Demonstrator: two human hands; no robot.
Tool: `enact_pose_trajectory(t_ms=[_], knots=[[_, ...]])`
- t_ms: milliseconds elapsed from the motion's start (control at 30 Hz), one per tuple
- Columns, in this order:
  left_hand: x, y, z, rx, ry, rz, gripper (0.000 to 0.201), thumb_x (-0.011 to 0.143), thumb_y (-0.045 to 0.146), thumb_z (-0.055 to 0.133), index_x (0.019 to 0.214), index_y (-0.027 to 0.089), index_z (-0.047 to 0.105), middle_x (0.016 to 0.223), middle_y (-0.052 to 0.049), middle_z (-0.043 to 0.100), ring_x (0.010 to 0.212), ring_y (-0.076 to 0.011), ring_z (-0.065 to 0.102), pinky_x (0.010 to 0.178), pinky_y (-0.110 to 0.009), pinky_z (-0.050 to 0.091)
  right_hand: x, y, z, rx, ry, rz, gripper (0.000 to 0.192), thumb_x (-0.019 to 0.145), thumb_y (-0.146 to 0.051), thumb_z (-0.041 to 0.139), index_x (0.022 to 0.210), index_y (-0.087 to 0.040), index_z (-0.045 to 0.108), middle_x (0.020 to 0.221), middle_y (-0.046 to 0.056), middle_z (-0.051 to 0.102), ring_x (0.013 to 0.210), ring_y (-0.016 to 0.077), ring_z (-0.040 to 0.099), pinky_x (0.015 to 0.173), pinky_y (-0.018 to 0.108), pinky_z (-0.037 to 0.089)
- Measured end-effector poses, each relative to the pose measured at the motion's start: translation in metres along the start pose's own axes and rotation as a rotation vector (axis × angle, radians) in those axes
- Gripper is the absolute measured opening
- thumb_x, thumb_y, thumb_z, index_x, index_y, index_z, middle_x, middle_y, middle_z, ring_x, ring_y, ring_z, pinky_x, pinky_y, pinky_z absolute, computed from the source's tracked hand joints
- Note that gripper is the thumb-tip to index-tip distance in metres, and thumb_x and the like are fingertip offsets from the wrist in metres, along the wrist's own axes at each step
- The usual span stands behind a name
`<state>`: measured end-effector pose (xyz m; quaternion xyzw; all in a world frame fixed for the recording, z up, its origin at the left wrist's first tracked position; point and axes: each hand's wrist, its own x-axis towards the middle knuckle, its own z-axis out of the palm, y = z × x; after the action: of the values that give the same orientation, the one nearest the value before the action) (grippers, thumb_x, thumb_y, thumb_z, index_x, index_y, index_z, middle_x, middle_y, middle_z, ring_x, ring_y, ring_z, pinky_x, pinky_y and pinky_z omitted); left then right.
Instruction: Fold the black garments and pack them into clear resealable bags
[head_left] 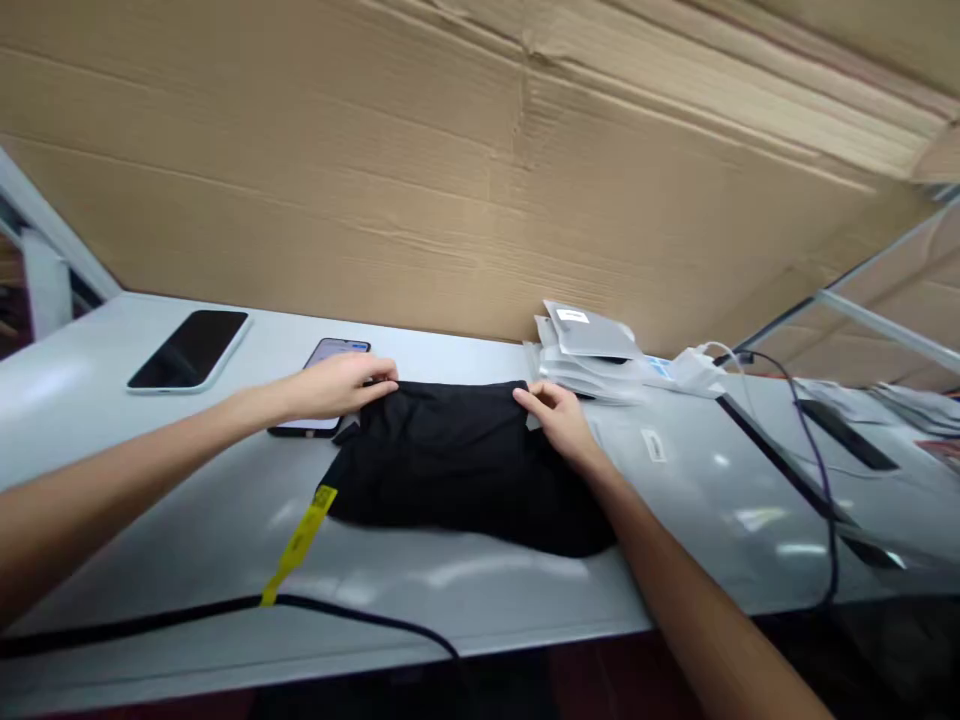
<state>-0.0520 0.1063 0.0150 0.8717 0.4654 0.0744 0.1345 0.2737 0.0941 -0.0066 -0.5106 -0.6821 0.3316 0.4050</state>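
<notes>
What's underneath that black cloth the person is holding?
The pale tabletop shows along the near edge of the black cloth, whose far edge the left hand and right hand pinch. Whatever lies under its middle is covered and cannot be seen.

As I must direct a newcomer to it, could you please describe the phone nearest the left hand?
On the pale table, find the black cloth. Off its upper left, partly hidden by the left hand, lies the phone. Its screen is lit, unlike the dark phone farther left.
</notes>
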Motion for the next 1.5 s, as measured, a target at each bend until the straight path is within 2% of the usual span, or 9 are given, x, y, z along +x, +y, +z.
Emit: enact_pose_trajectory(t_ms=[233,367,500,700,933,1100,1267,1400,1500], knots=[[0.002,-0.002,0.003,0.051,0.026,0.012,0.035,0.095,0.044,0.035,0.085,0.022,0.061,0.079,-0.004,0.065,0.075,-0.0206,0.061,0.069,-0.028,0.042,0.001,0.004,0.0,0.084,0.0,0.077,0.036,0.078,-0.056,0.062,0.065,-0.022,0.057,0.069,-0.002,0.06,0.072,0.0161,0.057,0.075,0.03,0.045],[0.003,-0.001,0.004,0.06,0.026,0.023,0.035,0.096,0.042,0.034,0.086,0.022,0.061,0.08,-0.004,0.066,0.075,-0.0206,0.061,0.07,-0.028,0.043,0.003,0.003,-0.002,0.108,-0.073,0.078,0.03,0.077,-0.053,0.065,0.076,-0.023,0.064,0.091,0.002,0.071,0.093,0.0196,0.064,0.088,0.032,0.046],[0.005,0.001,0.004,0.07,0.021,0.026,0.036,0.096,0.041,0.033,0.085,0.022,0.061,0.079,-0.005,0.066,0.075,-0.0211,0.061,0.07,-0.029,0.043,0.006,0.0,-0.005,0.096,-0.198,0.066,0.026,0.073,-0.042,0.072,0.091,-0.024,0.07,0.118,0.004,0.071,0.111,0.0223,0.063,0.098,0.036,0.045],[0.006,0.0,0.003,0.079,0.011,0.033,0.036,0.096,0.041,0.033,0.086,0.022,0.061,0.082,-0.005,0.067,0.078,-0.0209,0.062,0.072,-0.028,0.044,0.007,-0.008,-0.006,-0.013,-0.321,0.029,0.026,0.074,-0.037,0.07,0.097,-0.025,0.075,0.12,0.004,0.071,0.114,0.0241,0.063,0.104,0.04,0.042],[0.004,-0.002,0.003,0.108,0.005,0.012,0.037,0.095,0.042,0.033,0.086,0.022,0.063,0.082,-0.005,0.067,0.077,-0.0215,0.063,0.07,-0.028,0.044,0.004,-0.005,-0.007,-0.251,-0.193,0.082,0.033,0.079,-0.04,0.067,0.105,-0.021,0.073,0.121,0.009,0.07,0.115,0.0283,0.061,0.103,0.045,0.041],[0.007,-0.004,0.005,0.13,-0.006,0.019,0.038,0.096,0.042,0.032,0.086,0.022,0.062,0.084,-0.005,0.067,0.079,-0.0206,0.063,0.072,-0.027,0.044,0.001,-0.008,-0.004,-0.414,-0.11,0.1,0.024,0.081,-0.044,0.066,0.085,-0.023,0.076,0.103,0.008,0.076,0.11,0.0321,0.063,0.103,0.05,0.035],[0.011,-0.005,0.006,0.147,0.008,0.03,0.035,0.095,0.04,0.034,0.084,0.022,0.062,0.079,-0.005,0.066,0.078,-0.0214,0.062,0.069,-0.028,0.043,0.003,-0.012,0.0,-0.481,-0.078,0.086,0.031,0.085,-0.046,0.06,0.067,-0.022,0.07,0.08,0.006,0.075,0.095,0.0302,0.066,0.1,0.051,0.031],[0.012,-0.004,0.007,0.144,0.032,0.039,0.035,0.096,0.04,0.035,0.085,0.022,0.063,0.079,-0.006,0.066,0.078,-0.0221,0.062,0.069,-0.028,0.043,0.007,-0.006,0.002,-0.471,-0.048,0.056,0.025,0.077,-0.046,0.069,0.082,-0.022,0.065,0.092,0.004,0.072,0.095,0.0266,0.064,0.096,0.047,0.036],[0.012,-0.003,0.006,0.14,0.042,0.043,0.035,0.096,0.04,0.036,0.085,0.023,0.064,0.077,-0.005,0.065,0.077,-0.0219,0.062,0.069,-0.029,0.043,0.012,-0.003,0.003,-0.444,-0.071,0.028,0.035,0.073,-0.04,0.073,0.102,-0.024,0.064,0.096,0.003,0.071,0.089,0.0228,0.064,0.089,0.041,0.042]])
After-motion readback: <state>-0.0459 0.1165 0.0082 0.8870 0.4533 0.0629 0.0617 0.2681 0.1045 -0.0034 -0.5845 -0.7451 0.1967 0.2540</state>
